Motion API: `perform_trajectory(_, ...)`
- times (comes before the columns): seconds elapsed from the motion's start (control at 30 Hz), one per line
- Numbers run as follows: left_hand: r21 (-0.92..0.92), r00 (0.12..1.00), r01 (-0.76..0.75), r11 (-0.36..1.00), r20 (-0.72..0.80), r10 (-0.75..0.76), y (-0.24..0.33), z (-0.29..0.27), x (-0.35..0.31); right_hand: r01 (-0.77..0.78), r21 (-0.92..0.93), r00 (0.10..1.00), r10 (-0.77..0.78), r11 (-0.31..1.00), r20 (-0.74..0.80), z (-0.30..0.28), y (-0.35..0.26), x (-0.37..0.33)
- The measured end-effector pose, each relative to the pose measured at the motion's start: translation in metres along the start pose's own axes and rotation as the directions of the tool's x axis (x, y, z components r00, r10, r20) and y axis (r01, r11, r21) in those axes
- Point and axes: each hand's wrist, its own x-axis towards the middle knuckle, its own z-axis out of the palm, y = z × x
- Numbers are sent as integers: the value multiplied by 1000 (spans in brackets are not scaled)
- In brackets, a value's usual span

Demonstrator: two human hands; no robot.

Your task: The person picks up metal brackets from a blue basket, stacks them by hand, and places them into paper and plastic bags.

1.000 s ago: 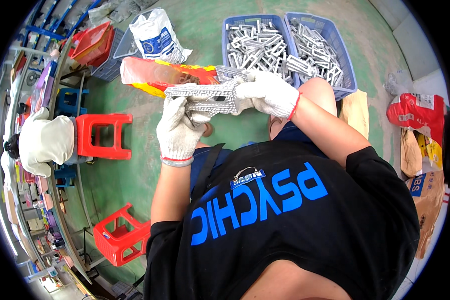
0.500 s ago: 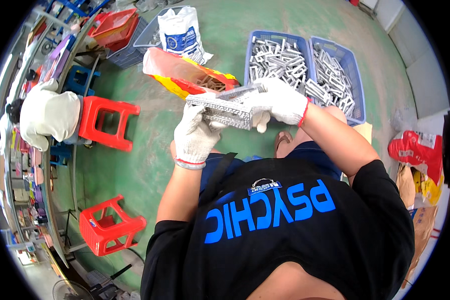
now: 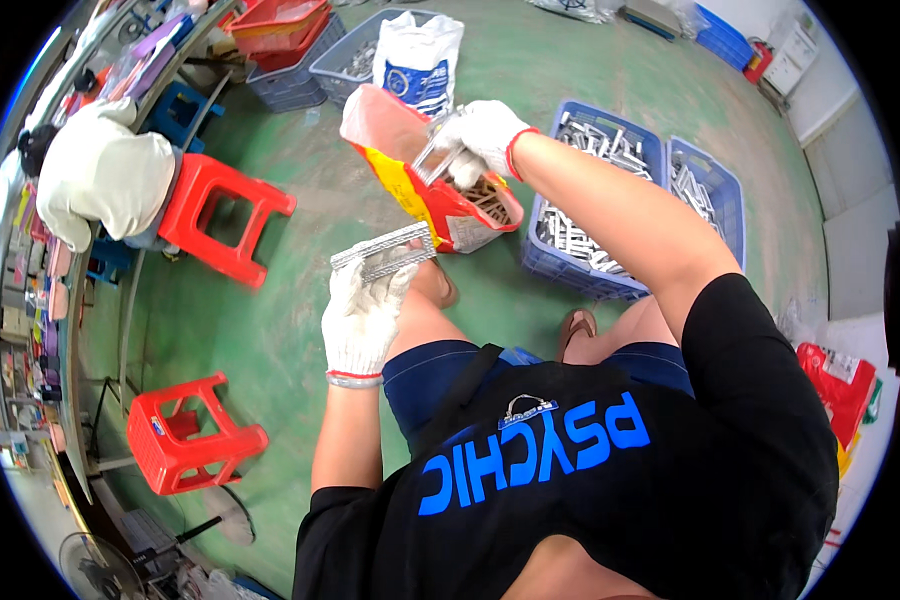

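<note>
My left hand (image 3: 362, 318), in a white knitted glove, is closed on a silver rectangular metal frame (image 3: 382, 250) with a patterned edge, held in front of my knee. My right hand (image 3: 485, 135), gloved the same way, reaches forward over the mouth of a red and yellow bag (image 3: 400, 185). Its fingers grip another silver metal frame (image 3: 432, 158), partly hidden by the glove. Brownish strips (image 3: 487, 202) lie inside the bag, beneath that hand.
Two blue crates of silver frames, a nearer one (image 3: 560, 262) and another (image 3: 727, 180), stand right of the bag. A white sack (image 3: 418, 62) stands behind it. Red stools (image 3: 228, 215) and a seated person (image 3: 105, 180) at a bench are on the left.
My hands have parted. The right one moved forward over the bag with a frame, while the left moved slightly back and left, keeping a frame. My view has shifted too.
</note>
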Motion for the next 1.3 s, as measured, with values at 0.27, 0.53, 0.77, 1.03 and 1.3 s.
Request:
perform_trajectory(0.27, -56, 994, 82, 995, -63, -86, 1, 4, 8, 288, -893, 927, -333, 345, 171, 16, -4, 49)
perform_trajectory(0.53, -43, 988, 129, 991, -80, -132, -3, 14, 21, 466, -884, 819, -394, 33, 417, 34, 15, 29)
perform_trajectory(0.77, -65, 985, 135, 989, -98, -141, -5, 25, 27, 312, -942, 949, -79, 123, 304, 35, 15, 61)
perform_trajectory(1.03, -121, 982, 172, 978, -59, -180, -10, 40, 32, 300, -855, 948, -231, 423, 218, -18, 28, 77)
perform_trajectory(1.3, -180, 973, 231, 956, 21, -231, -15, 55, 27, 503, -494, 791, -147, 709, 593, -30, -24, -65)
